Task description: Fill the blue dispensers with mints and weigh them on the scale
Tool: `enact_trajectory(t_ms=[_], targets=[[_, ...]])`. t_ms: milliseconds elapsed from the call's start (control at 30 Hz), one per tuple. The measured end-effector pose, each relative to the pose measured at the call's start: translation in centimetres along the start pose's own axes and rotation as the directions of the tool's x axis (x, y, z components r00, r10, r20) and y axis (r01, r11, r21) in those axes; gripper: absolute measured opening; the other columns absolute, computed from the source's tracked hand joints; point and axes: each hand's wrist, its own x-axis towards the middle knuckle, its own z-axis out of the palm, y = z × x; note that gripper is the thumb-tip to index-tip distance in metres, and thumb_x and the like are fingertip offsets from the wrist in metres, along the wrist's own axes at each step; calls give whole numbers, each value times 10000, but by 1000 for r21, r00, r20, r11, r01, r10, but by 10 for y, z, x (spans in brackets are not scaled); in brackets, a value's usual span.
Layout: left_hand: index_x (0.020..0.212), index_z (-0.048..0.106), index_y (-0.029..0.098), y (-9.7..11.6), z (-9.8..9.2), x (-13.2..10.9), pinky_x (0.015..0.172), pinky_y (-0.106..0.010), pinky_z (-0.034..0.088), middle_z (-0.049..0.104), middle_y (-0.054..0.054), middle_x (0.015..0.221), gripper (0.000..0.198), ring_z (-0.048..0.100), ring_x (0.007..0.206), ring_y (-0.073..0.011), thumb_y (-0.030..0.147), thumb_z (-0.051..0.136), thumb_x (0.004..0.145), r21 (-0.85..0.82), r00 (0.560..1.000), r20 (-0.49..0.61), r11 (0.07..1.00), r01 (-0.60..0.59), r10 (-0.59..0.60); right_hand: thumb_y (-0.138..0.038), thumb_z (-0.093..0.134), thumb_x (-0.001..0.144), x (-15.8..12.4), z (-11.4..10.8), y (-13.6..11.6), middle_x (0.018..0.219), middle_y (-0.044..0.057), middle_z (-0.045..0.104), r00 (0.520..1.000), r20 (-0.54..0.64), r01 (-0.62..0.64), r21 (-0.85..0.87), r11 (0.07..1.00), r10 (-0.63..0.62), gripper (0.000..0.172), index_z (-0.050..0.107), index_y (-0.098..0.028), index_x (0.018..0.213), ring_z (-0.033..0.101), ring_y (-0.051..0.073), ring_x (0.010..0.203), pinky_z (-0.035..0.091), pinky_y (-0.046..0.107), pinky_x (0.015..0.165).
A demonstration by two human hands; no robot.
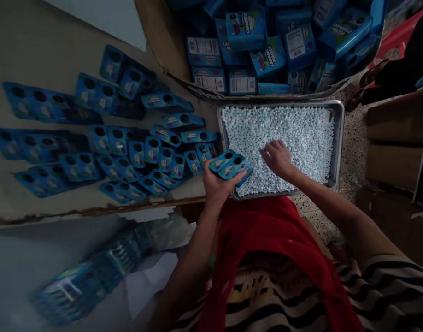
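My left hand (216, 184) is closed on a small stack of flat blue cards with round holes (230, 165), held over the near left corner of a metal tray (338, 138). The tray is full of small pale blue and white candies (301, 133). My right hand (278, 159) rests knuckles up in the candies near the tray's middle, fingers curled down into them; what they pinch is hidden.
Many more blue punched cards (121, 152) lie spread over the worn surface on the left. A large carton of blue printed boxes (267, 46) stands behind the tray. Brown cartons (394, 138) stand at the right. A wrapped blue bundle (90, 276) lies below the surface's edge.
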Motion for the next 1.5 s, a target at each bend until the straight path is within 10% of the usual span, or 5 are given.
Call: enact_trajectory(t_ms=[200, 467, 767, 1267, 1500], targets=[[1320, 568, 239, 18, -5, 5, 1077, -598, 621, 759, -109, 1230, 915, 754, 1168, -394, 527, 1012, 573, 327, 987, -116, 934, 144, -112, -259, 581, 1057, 70, 43, -3, 1665, 197, 557, 817, 249, 559, -559, 612, -520, 386, 629, -134, 1419, 383, 410, 1648, 219, 665, 1398], [1434, 548, 175, 80, 25, 37, 957, -535, 618, 790, -175, 1185, 798, 770, 1147, -458, 478, 877, 772, 851, 918, 219, 525, -14, -331, -353, 549, 1112, -4, -24, 54, 1403, 175, 738, 924, 154, 363, -639, 678, -350, 327, 764, -162, 1269, 601, 404, 1394, 463, 624, 1218], [1460, 569, 119, 106, 82, 59, 960, -460, 605, 792, -230, 1273, 839, 764, 1230, -453, 405, 884, 737, 878, 799, 446, 372, -302, -403, -796, 369, 1075, 6, -131, 168, 1819, 141, 403, 853, -384, 96, -550, 829, -354, 812, 531, -250, 1653, 292, 427, 1698, 285, 728, 1350], [1354, 635, 171, 103, 137, 80, 1001, -517, 613, 804, -196, 1217, 856, 763, 1203, -463, 443, 955, 608, 776, 873, 430, 589, -227, -231, -714, 450, 1063, 15, -7, 92, 1244, 135, 772, 845, -505, 286, 145, 947, -177, 593, 764, -219, 1153, 686, 282, 1232, 524, 456, 1170], [1390, 558, 214, 79, 96, 67, 998, -416, 614, 771, -67, 1189, 850, 765, 1119, -314, 379, 982, 672, 396, 889, 430, 852, -344, 159, -701, 426, 1024, 15, -25, 51, 1058, 102, 764, 879, -473, 332, 703, 629, 64, 520, 635, -252, 865, 742, 274, 1128, 564, 493, 1130]])
